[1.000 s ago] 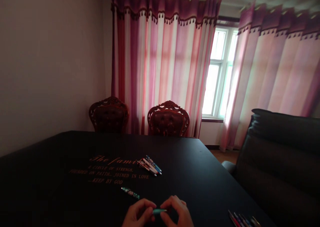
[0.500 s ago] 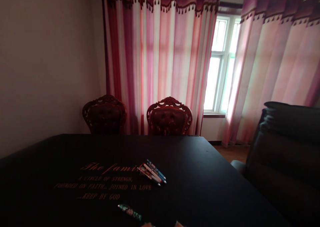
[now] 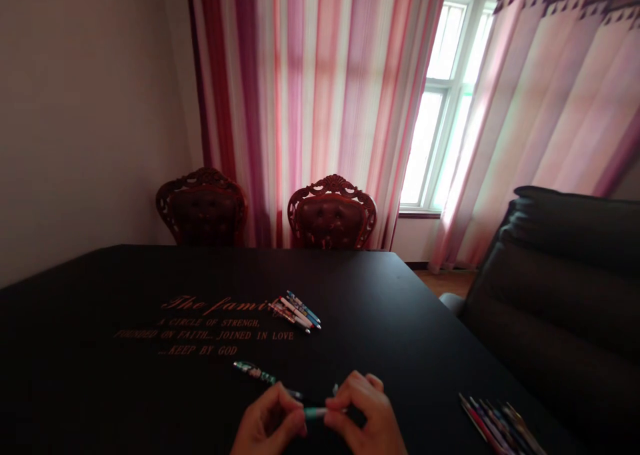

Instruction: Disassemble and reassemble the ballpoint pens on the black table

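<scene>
My left hand (image 3: 270, 420) and my right hand (image 3: 367, 411) meet at the near edge of the view, thumbs and fingertips pinched. Between them lies a short teal-and-white pen part (image 3: 315, 413), level, with one end in each hand. Just beyond my left hand, a green patterned pen barrel (image 3: 255, 372) rests on the black table. A slim greyish piece (image 3: 296, 394) shows past the left fingertips, partly hidden. By the right fingers is a small pale bit (image 3: 335, 389), too small to name.
Several pens (image 3: 297, 313) lie bunched mid-table beside printed gold lettering (image 3: 205, 335). Another group of pens (image 3: 500, 425) is at the lower right. Two carved chairs (image 3: 333, 211) stand behind the black table (image 3: 380, 308), and a dark armchair (image 3: 555, 295) is to the right.
My hands have come up into view with the teal-and-white pen part between them. The view has tilted down, now showing the pens at the lower right.
</scene>
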Action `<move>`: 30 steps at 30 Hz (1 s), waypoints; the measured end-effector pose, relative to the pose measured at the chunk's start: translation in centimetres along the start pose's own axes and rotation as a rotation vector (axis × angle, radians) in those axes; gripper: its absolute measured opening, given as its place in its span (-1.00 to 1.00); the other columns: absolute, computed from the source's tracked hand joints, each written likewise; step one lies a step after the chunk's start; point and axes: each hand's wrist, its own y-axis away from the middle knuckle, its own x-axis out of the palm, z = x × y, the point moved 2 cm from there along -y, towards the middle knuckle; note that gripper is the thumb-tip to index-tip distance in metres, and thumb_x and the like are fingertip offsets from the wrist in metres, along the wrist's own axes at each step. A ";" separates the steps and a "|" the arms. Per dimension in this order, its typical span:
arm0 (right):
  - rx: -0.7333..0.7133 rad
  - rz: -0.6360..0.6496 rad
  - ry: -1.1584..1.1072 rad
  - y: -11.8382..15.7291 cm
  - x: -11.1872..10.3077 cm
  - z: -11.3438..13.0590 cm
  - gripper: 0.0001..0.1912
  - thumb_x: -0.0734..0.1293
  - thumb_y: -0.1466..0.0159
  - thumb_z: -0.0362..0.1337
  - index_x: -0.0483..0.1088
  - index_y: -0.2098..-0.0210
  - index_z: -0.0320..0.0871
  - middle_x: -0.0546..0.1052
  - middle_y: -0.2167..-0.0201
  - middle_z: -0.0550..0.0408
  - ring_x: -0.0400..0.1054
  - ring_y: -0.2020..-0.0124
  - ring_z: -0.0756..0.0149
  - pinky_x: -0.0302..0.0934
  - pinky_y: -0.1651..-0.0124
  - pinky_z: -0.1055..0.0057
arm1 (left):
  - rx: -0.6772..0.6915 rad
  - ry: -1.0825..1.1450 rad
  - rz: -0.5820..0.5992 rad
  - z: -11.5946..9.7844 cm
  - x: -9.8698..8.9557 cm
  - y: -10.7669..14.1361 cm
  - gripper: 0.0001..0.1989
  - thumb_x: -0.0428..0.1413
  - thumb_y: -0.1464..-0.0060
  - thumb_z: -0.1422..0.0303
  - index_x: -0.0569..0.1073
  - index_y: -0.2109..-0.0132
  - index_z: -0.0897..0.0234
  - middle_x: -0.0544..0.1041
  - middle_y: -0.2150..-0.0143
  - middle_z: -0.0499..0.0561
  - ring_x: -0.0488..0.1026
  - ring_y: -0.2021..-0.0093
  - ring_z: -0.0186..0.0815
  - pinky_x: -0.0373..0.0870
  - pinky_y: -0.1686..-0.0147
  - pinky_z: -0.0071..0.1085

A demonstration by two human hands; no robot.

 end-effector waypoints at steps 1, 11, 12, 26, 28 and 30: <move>0.069 -0.051 0.005 -0.2 -1.0 -0.4 -0.78 0.38 -0.20 -0.07 0.46 0.46 -0.05 0.55 0.47 0.20 0.43 0.37 0.26 0.11 0.14 0.29 | 0.035 -0.084 -0.089 -0.5 -0.8 -0.1 -0.67 0.22 -0.01 0.09 0.42 0.47 0.25 0.45 0.51 -0.09 0.38 0.41 -0.30 0.26 0.34 -0.44; 0.083 0.104 0.145 -0.4 -2.9 0.6 -0.97 0.38 -0.15 -0.32 0.45 0.42 -0.06 0.51 0.38 0.19 0.33 0.22 0.23 -0.03 0.01 0.20 | 0.382 -0.883 0.099 -2.3 -2.1 0.2 -0.90 0.15 -0.08 0.47 0.46 0.25 0.16 0.54 0.24 -0.05 0.44 0.17 -0.20 0.21 0.06 -0.25; 0.050 0.142 0.160 -0.2 -2.2 1.2 -0.94 0.40 -0.13 -0.34 0.45 0.42 -0.05 0.50 0.35 0.20 0.31 0.19 0.22 -0.05 0.00 0.20 | 0.397 -0.933 0.127 -2.6 -1.7 0.4 -0.86 0.14 -0.07 0.51 0.46 0.24 0.16 0.54 0.24 -0.05 0.43 0.16 -0.21 0.19 0.05 -0.24; 0.124 0.119 0.183 -0.4 -2.3 -1.5 -0.73 0.25 -0.25 -0.40 0.42 0.12 0.02 0.47 0.27 0.15 0.29 0.13 0.20 0.02 0.01 0.23 | 0.287 -1.115 -0.215 -1.6 -5.6 -1.4 -0.76 -0.02 -0.18 0.42 0.49 0.08 0.14 0.50 0.04 0.06 0.38 -0.02 -0.12 0.29 0.04 -0.16; 0.134 0.156 0.166 -0.5 -2.0 -1.6 -0.69 0.26 -0.25 -0.38 0.40 0.05 0.06 0.47 0.30 0.16 0.31 0.15 0.20 0.01 -0.01 0.21 | 0.282 -1.110 -0.196 -1.4 -5.8 -1.5 -0.80 0.01 -0.18 0.40 0.51 0.15 0.16 0.52 0.14 0.04 0.42 0.08 -0.14 0.32 0.12 -0.22; 0.114 0.193 0.167 -0.5 -1.4 -1.3 -0.70 0.28 -0.24 -0.36 0.42 0.07 0.06 0.48 0.31 0.17 0.31 0.15 0.20 0.03 0.02 0.23 | 0.285 -1.104 -0.176 -1.5 -5.7 -1.4 -0.84 0.03 -0.17 0.38 0.52 0.20 0.14 0.53 0.20 0.01 0.44 0.13 -0.15 0.31 0.17 -0.24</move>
